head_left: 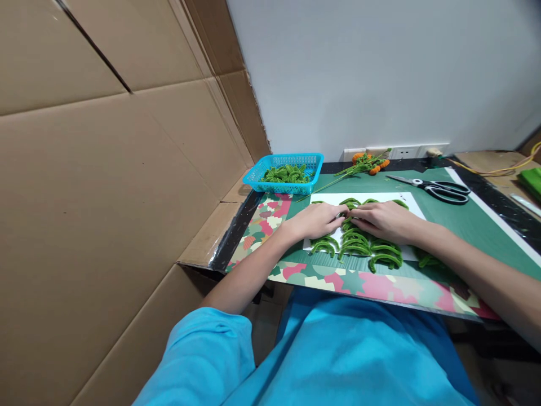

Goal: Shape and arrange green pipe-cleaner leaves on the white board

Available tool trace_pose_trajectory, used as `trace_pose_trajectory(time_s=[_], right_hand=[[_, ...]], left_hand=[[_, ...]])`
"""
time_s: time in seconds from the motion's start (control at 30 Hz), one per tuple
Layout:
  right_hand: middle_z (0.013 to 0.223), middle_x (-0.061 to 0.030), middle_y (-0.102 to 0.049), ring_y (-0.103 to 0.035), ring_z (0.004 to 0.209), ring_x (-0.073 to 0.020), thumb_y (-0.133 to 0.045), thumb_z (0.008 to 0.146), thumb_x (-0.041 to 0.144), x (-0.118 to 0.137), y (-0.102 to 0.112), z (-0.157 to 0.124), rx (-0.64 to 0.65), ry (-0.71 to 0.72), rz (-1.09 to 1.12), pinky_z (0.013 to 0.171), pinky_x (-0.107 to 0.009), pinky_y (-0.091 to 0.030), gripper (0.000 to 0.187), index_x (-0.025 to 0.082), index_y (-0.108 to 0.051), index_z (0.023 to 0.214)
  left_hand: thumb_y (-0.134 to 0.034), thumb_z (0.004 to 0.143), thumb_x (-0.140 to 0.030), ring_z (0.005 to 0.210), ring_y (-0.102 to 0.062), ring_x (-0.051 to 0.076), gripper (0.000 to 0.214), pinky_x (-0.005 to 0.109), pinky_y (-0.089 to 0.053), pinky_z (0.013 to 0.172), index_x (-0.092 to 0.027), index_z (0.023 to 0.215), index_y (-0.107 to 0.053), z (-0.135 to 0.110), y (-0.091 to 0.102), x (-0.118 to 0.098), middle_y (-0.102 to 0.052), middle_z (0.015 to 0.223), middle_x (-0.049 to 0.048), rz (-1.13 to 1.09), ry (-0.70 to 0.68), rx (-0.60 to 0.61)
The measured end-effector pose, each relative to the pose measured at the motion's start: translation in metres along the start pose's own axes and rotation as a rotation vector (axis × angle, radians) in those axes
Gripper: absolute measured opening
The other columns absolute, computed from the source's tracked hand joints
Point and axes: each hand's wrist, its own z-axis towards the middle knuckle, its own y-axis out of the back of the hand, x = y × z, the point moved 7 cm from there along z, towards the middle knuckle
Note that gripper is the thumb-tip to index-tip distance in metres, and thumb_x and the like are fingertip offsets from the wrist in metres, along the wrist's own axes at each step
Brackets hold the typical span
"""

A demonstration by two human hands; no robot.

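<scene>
Rows of curved green pipe cleaner pieces [355,246] lie on a white sheet of paper [403,198], some reaching past its front edge. My left hand [320,220] is over the left part of the paper, its fingers closed in a pinch. From the right, my right hand [386,220] meets it, fingers closed too, and the fingertips of both nearly touch. Between them is a green pipe cleaner [347,214], mostly covered by the fingers. More curved pieces [429,260] lie partly under my right forearm.
A blue plastic basket [249,179] of green pieces stands at the back left. Orange and green pipe cleaner flowers [372,163] lie by the wall sockets [404,152]. Black-handled scissors [443,192] rest at the back right. A cardboard wall [127,186] rises on the left.
</scene>
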Motion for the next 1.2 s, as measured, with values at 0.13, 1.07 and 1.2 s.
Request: trace_pose_trajectory(time_s=[0.13, 1.07, 1.2], right_hand=[[0.108, -0.0112, -0.078, -0.072, 0.084, -0.0229, -0.036, 0.112, 0.035, -0.001, -0.0018, -0.0001, 0.017, -0.007, 0.0, 0.065, -0.031, -0.04, 0.036, 0.02, -0.068, 0.122], [0.11, -0.0114, -0.078, -0.072, 0.087, -0.0232, -0.038, 0.112, 0.035, -0.0022, -0.0034, -0.0006, 0.012, -0.012, 0.018, 0.068, -0.031, -0.043, 0.036, 0.021, -0.068, 0.122], [0.11, -0.0111, -0.077, -0.072, 0.087, -0.0235, -0.036, 0.113, 0.035, -0.002, -0.0041, -0.0002, 0.029, -0.009, 0.002, 0.067, -0.031, -0.042, 0.036, 0.02, -0.067, 0.122]], left_hand=[[-0.043, 0.108, -0.031, 0.086, -0.07, 0.023, 0.026, 0.03, -0.043, 0.071, -0.021, 0.121, -0.064, -0.0003, 0.0, -0.0002, -0.075, 0.094, 0.0069, -0.005, 0.002, 0.003], [-0.041, 0.109, -0.032, 0.086, -0.07, 0.025, 0.028, 0.031, -0.043, 0.071, -0.021, 0.121, -0.064, -0.0008, 0.0007, -0.0013, -0.075, 0.095, 0.0077, -0.008, -0.007, -0.004], [-0.041, 0.109, -0.032, 0.087, -0.07, 0.024, 0.028, 0.031, -0.044, 0.072, -0.021, 0.121, -0.064, -0.0006, 0.0005, -0.0009, -0.075, 0.096, 0.0076, -0.012, 0.003, 0.005]])
